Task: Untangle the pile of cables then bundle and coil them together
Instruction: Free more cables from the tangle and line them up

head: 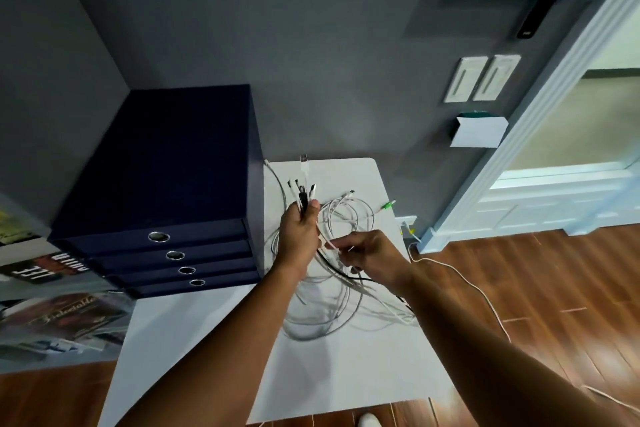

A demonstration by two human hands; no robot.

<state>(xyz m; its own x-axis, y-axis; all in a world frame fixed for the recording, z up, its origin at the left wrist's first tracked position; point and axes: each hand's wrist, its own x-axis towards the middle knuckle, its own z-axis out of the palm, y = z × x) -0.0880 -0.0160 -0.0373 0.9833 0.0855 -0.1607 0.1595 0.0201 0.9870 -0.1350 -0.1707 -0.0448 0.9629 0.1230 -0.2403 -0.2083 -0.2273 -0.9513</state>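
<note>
Left hand (299,236) gripped gathered connector ends (304,192); right hand (372,255) pinched white cable (331,244). Cable loops (322,319) lay tangled on surface (346,374). Untangling seemingly partway; coiling not begun.

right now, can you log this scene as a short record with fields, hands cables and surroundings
left hand: grips a bunch of white and black cable ends, plugs pointing up
right hand: fingers pinch one thin white cable
cables: loose white and black loops lying tangled on the white table
beside: dark blue four-drawer box left of the cables
task state: not yet coiled
</note>
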